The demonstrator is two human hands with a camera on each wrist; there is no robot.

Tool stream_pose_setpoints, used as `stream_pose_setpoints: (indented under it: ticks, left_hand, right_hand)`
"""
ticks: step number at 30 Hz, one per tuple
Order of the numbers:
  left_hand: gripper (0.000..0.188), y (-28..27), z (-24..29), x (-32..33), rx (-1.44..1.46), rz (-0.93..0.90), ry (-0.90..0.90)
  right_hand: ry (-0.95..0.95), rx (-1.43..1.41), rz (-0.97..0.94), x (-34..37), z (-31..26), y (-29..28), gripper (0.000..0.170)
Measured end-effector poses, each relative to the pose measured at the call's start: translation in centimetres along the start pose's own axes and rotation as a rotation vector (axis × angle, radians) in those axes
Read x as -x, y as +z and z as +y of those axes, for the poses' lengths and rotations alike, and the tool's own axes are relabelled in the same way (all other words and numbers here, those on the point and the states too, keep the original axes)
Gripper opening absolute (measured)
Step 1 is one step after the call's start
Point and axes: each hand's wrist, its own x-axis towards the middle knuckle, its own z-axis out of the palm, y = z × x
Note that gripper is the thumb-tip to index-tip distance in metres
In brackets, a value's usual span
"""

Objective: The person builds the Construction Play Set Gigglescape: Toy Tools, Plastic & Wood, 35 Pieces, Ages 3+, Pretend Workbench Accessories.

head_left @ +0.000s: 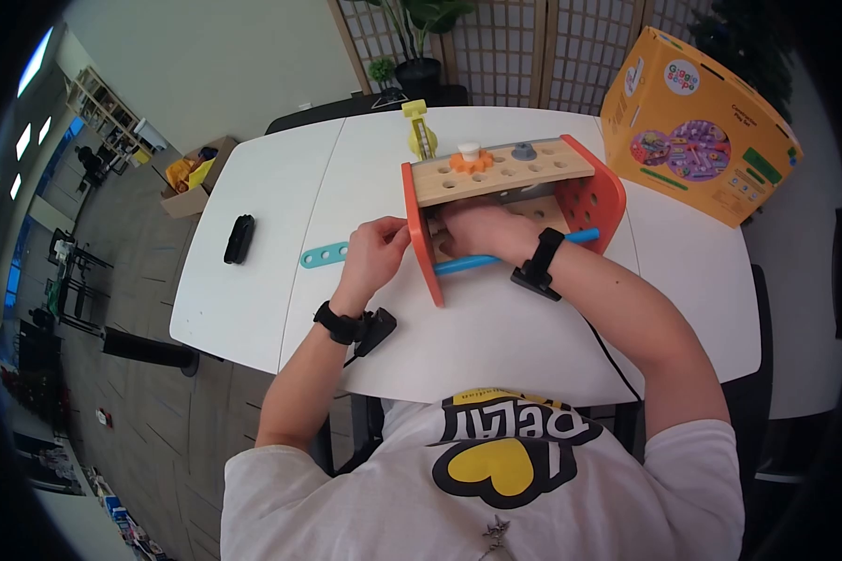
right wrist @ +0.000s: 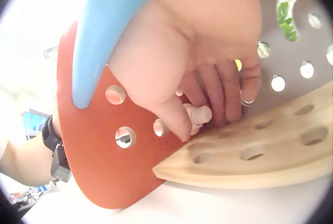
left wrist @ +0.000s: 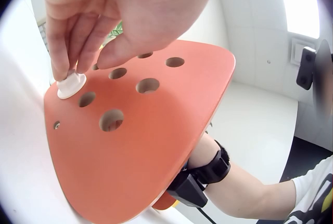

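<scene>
A toy workbench with a holed wooden top [head_left: 505, 178] and red side panels stands on the table. At the outer face of its left red panel [left wrist: 161, 135], my left hand [head_left: 376, 257] pinches the flanged head of a white plastic bolt [left wrist: 72, 86], low near the panel's edge. My right hand [head_left: 489, 230] reaches inside the bench, above the blue bar [head_left: 463, 265]. There its thumb and fingers hold a white plastic piece [right wrist: 199, 115] against the same panel, just above the lower wooden board [right wrist: 250, 154]. Part of that piece is hidden by the fingers.
An orange gear [head_left: 475, 165] and a grey knob [head_left: 526, 151] sit on the bench top. A yellow toy tool [head_left: 420, 131] lies behind, a teal holed strip [head_left: 322, 256] and a black case [head_left: 239, 239] to the left. A large orange box [head_left: 697, 131] stands back right.
</scene>
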Motion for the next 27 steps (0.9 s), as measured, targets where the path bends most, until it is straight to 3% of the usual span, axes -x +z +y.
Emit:
stream_pose_setpoints:
  ticks: [2,8,14,17,20,27]
  left_hand:
    - [0.032,0.0,0.0,-0.1,0.019,-0.004,-0.001]
    - [0.032,0.0,0.2,0.0,0.040,-0.012,-0.034]
    - [0.032,0.1,0.0,0.0,0.048,0.000,-0.012]
    - [0.033,0.0,0.1,-0.1,0.039,-0.012,-0.023]
    - [0.033,0.0,0.2,-0.1,0.027,-0.018,-0.037]
    - [0.033,0.3,-0.1,-0.1,0.034,0.001,-0.046]
  right_hand:
    - [-0.039,-0.053,0.113,-0.2,0.5,0.7,0.029]
    - [-0.015,-0.110,0.068,0.0,-0.1,-0.2,0.025]
    - [-0.053,-0.049,0.043,-1.1,1.1,1.4,0.033]
    - [-0.106,-0.098,0.210,0.0,0.2,0.3,0.027]
    - [-0.030,-0.161,0.071,0.4,-0.4,-0.5,0.030]
    - [0.011,-0.111,-0.019,0.1,-0.4,-0.6,0.031]
